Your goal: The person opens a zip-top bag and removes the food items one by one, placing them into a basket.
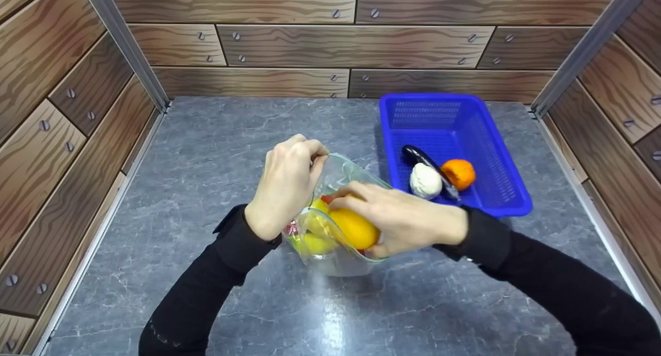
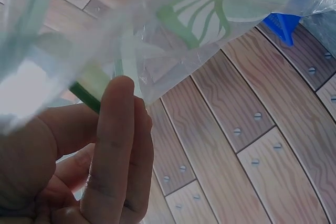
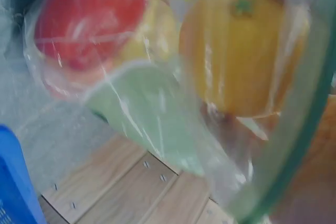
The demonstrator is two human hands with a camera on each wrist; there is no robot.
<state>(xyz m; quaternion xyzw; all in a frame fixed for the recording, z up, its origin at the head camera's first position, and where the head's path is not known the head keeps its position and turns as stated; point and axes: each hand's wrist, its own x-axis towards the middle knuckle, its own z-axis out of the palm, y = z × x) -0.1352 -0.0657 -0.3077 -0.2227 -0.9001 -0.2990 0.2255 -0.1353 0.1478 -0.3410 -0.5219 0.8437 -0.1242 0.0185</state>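
Note:
A clear plastic bag [image 1: 341, 171] with a green-edged mouth and a green print stands on the grey tabletop. My left hand [image 1: 289, 178] pinches its rim between thumb and fingers at the far left side. Inside the bag's mouth my right hand [image 1: 400, 216] grips an orange [image 1: 356, 229], whose green stem end shows through the plastic in the right wrist view. Beneath and beside the orange lie yellow produce [image 1: 316, 243] and a glossy red piece [image 3: 92, 17] in the bag. The right fingertips are partly hidden behind the orange.
To the right stands a blue plastic basket [image 1: 503, 157], close beside the bag. It holds a dark eggplant [image 1: 419, 154], a white bulb [image 1: 426, 181] and an orange round piece [image 1: 459, 174]. Wood-patterned walls [image 1: 289, 45] border the tabletop at the back and both sides.

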